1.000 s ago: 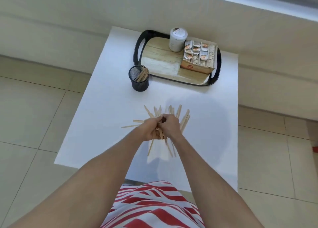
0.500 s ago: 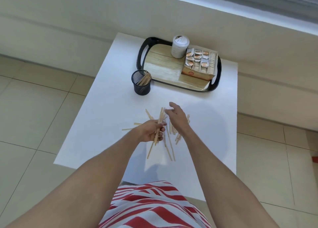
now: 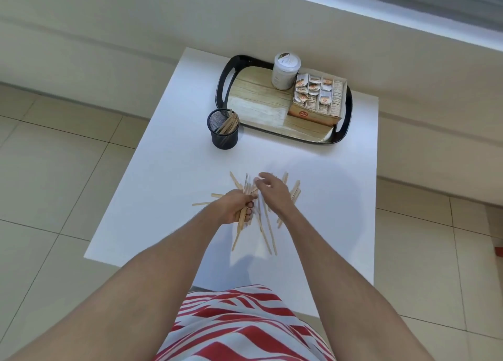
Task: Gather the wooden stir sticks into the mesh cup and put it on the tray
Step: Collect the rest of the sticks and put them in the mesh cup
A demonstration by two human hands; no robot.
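Note:
Loose wooden stir sticks (image 3: 269, 231) lie fanned out on the white table (image 3: 163, 175) near its front. My left hand (image 3: 237, 206) grips a small bundle of them, the ends poking out above and below the fist. Just to its right my right hand (image 3: 273, 194) hovers over the pile, its bent fingers down at the sticks and holding nothing that I can see. The black mesh cup (image 3: 223, 136) stands upright beyond the pile with several sticks leaning inside. It sits on the table just off the front left corner of the black-rimmed tray (image 3: 221, 88).
On the tray's right half stand a white lidded jar (image 3: 285, 70) and an open cardboard box of packets (image 3: 317, 99); its wood-patterned left half is bare. The table is small, with tiled floor on three sides and a low wall behind.
My hands, joined over the pile a second ago, have parted. The left keeps its bundle; the right reached out open and has now bent its fingers down onto the sticks.

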